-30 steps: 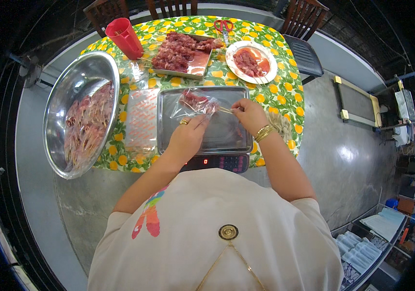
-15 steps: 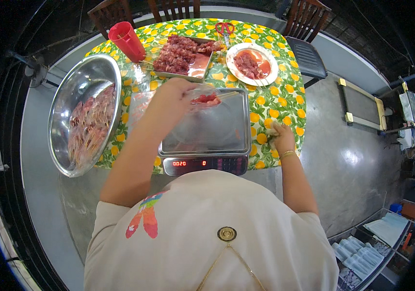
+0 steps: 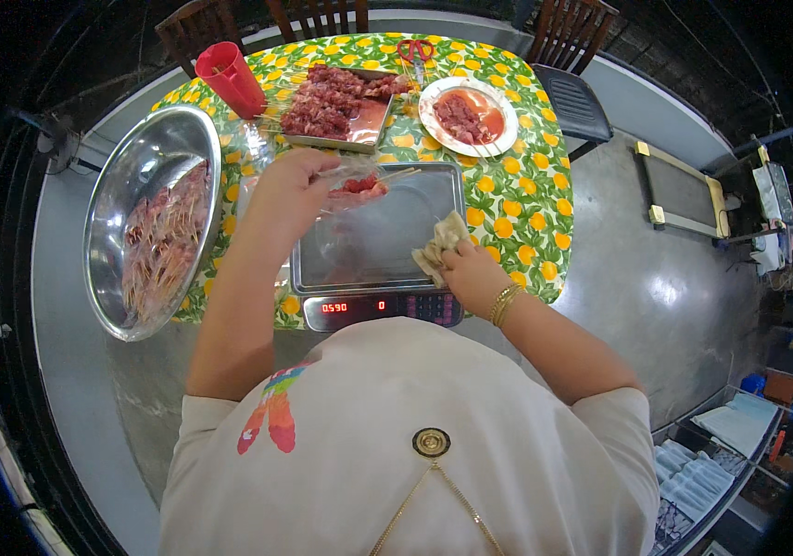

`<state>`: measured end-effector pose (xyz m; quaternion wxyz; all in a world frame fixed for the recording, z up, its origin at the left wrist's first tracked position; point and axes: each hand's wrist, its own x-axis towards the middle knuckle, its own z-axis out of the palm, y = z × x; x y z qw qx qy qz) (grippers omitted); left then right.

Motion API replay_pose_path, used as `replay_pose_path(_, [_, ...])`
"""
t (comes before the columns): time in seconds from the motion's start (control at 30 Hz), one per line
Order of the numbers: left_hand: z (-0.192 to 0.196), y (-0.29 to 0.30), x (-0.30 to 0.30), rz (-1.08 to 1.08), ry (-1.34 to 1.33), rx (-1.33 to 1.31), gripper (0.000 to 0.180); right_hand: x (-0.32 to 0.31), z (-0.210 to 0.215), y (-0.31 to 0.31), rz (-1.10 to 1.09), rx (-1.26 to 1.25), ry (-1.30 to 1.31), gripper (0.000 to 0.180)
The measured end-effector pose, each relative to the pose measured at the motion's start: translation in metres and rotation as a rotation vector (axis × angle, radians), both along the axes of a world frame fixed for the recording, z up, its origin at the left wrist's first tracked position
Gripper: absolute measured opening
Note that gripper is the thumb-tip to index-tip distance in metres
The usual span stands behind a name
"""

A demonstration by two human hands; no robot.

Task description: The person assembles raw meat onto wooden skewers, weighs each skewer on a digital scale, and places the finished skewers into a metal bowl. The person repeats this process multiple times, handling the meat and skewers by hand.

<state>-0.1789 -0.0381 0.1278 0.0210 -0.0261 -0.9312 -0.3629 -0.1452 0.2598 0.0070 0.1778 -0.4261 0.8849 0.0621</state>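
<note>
My left hand (image 3: 290, 190) is closed on a clear plastic bag with skewered raw meat (image 3: 357, 190) in it, held over the far left part of the scale's metal tray (image 3: 387, 246). A skewer tip pokes out to the right. My right hand (image 3: 473, 276) grips a crumpled beige cloth (image 3: 440, 246) at the tray's right edge. The scale's panel (image 3: 383, 309) with lit red digits faces me at the near side.
At the left stands a large steel basin (image 3: 100, 199) holding bagged meat skewers. Behind the scale are a metal tray of skewered meat (image 3: 332, 102), a white plate (image 3: 431, 111) with meat, red scissors (image 3: 415, 50) and a red pitcher (image 3: 232, 82). Chairs border the table.
My right hand has moved left with the cloth from the tablecloth onto the tray's right edge. My left hand with the bag has shifted slightly left. The scale's digits have changed.
</note>
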Motion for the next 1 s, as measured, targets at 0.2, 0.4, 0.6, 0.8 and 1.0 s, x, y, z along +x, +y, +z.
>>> replay_pose_path(0.2, [-0.019,0.013,0.005,-0.161,0.12,-0.06,0.041,-0.022,0.034,0.012,0.018,0.209,0.047,0.016])
replay_pose_path(0.4, [-0.076,0.022,0.025,-0.385,0.315,-0.093,0.044,-0.065,0.039,0.084,-0.38,0.185,0.172,0.019])
replay_pose_path(0.6, [-0.116,0.021,0.071,-0.429,0.302,-0.306,0.043,-0.157,-0.052,0.101,-0.775,-0.187,0.096,0.025])
replay_pose_path(0.8, [-0.13,0.011,0.093,-0.341,0.326,-0.351,0.03,-0.24,-0.111,0.068,-1.014,-0.393,0.092,0.026])
replay_pose_path(1.0, [-0.141,0.015,0.106,-0.173,0.387,-0.371,0.028,-0.258,-0.144,0.036,-1.136,-0.349,0.052,0.032])
